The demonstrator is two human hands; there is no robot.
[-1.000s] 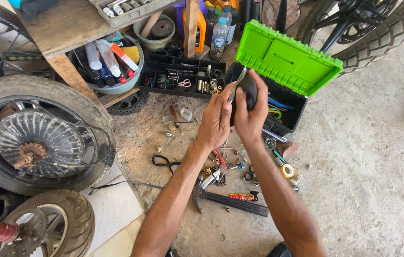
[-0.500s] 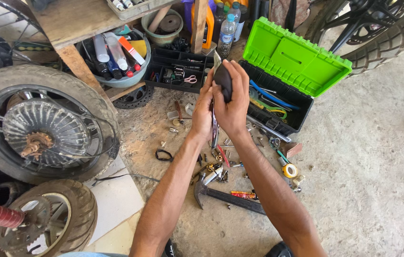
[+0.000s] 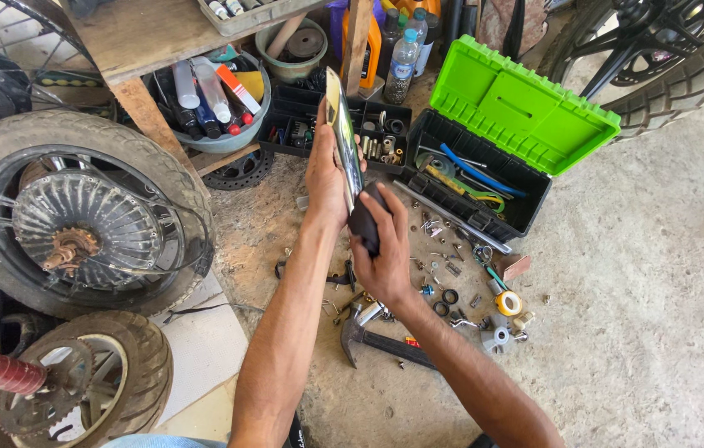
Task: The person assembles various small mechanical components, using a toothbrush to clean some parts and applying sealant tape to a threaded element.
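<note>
We see both hands closed on one long shiny metal part (image 3: 343, 137), held over the floor's scattered hardware. The left hand (image 3: 325, 178) wraps its polished upper length; the right hand (image 3: 381, 257) grips the black handle end (image 3: 366, 217) below. The open green toolbox (image 3: 509, 141) lies just to the right, a hammer (image 3: 377, 338) below the wrists, and a large tyre (image 3: 78, 216) to the left. Open concrete floor (image 3: 659, 274) spreads rightward. What kind of part it is stays hard to make out.
</note>
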